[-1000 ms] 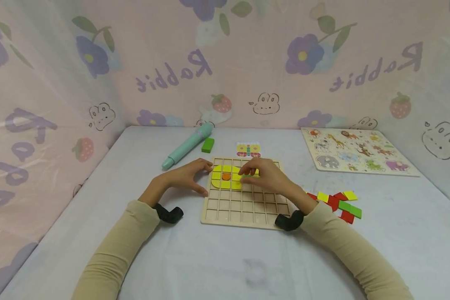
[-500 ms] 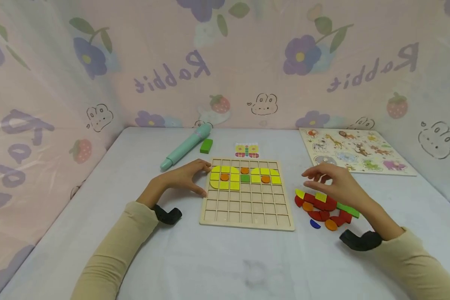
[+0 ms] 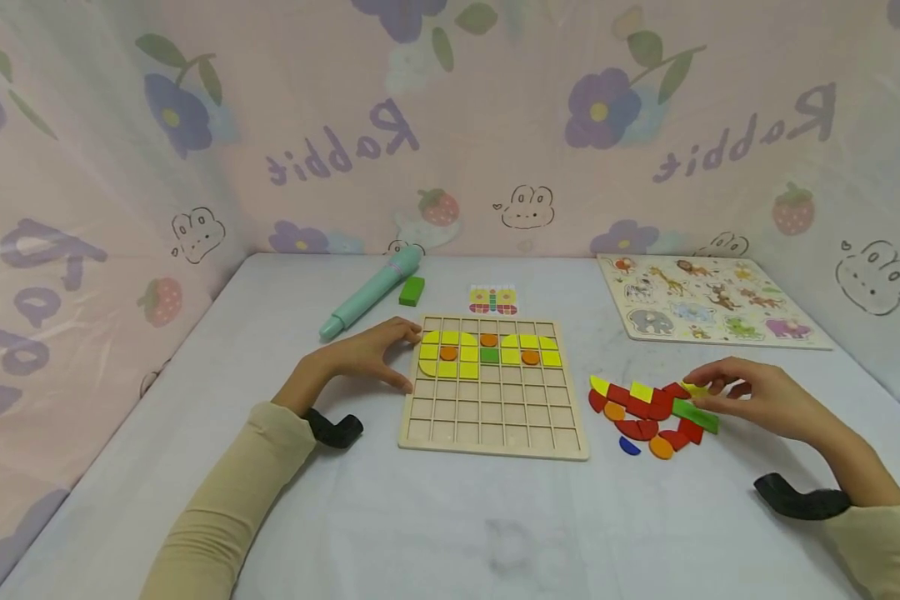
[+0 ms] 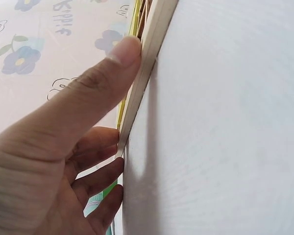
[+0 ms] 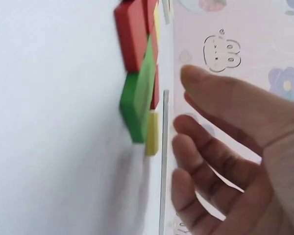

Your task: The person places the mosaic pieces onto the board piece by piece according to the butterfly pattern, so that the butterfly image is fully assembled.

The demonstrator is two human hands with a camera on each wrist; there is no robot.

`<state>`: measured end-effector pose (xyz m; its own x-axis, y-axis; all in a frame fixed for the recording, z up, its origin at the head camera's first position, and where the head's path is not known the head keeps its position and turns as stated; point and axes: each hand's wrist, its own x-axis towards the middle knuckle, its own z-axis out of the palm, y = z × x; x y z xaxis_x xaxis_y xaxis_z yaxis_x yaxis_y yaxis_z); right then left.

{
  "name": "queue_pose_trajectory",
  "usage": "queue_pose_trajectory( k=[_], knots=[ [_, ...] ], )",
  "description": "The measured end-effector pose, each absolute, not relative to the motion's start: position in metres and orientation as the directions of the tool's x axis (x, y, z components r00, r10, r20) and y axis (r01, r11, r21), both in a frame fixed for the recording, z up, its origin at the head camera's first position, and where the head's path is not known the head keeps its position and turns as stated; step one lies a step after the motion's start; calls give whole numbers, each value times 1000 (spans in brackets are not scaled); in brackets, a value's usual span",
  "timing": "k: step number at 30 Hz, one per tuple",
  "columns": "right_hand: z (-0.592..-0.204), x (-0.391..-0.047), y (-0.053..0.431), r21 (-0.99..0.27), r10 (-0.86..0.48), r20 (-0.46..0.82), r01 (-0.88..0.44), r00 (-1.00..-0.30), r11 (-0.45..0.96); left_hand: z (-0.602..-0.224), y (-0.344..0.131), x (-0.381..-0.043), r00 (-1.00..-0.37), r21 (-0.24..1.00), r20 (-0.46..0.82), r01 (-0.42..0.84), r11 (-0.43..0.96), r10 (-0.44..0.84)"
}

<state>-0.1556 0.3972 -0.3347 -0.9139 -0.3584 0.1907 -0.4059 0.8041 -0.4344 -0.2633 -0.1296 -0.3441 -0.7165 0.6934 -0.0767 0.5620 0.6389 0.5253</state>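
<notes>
A wooden grid board (image 3: 495, 417) lies mid-table, with yellow, orange and green tiles in its upper cells. My left hand (image 3: 363, 354) rests at its left edge, thumb and fingers spread. In the left wrist view the thumb (image 4: 88, 93) touches the board's rim (image 4: 149, 54). At the right is a pile of loose red, yellow, green, orange and blue pieces. Over its right end hovers my right hand (image 3: 757, 396), fingers bent loosely, near a yellow square tile (image 3: 693, 389) and a green tile (image 3: 696, 415). The right wrist view shows nothing between its fingertips (image 5: 191, 73).
A small butterfly pattern card (image 3: 493, 300) lies behind the board. To its left are a green block (image 3: 412, 292) and a mint-green pen-shaped tube (image 3: 371, 292). An animal puzzle board (image 3: 712, 300) lies at the back right. Patterned curtains (image 3: 450, 125) surround the table.
My right hand has moved right, from above the grid board to the right end of the loose pieces. An orange round piece and a green square show on the board where it was. The left hand stays.
</notes>
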Motion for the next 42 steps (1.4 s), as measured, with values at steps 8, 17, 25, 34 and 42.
queue_pose_trajectory(
  k=[8,17,25,34,42],
  knots=[
    [-341,-159,401,-481,-396,131,-408,-909,776,-345,-131,-265,-722,521,-77,559,645,688],
    [-342,-161,394,-426,-385,161,-416,-909,803,-345,-131,-265,-729,524,-87,546,654,679],
    [-344,-162,392,-393,-405,193,-449,-893,802,-346,-132,-264,-731,528,-83,545,652,678],
    [-335,-161,388,-355,-385,184,-427,-904,832,-347,-132,-265,-724,529,-73,555,642,686],
    [-320,-170,334,-423,-326,242,-402,-914,812,-345,-130,-264,-718,538,-72,556,633,692]
  ],
)
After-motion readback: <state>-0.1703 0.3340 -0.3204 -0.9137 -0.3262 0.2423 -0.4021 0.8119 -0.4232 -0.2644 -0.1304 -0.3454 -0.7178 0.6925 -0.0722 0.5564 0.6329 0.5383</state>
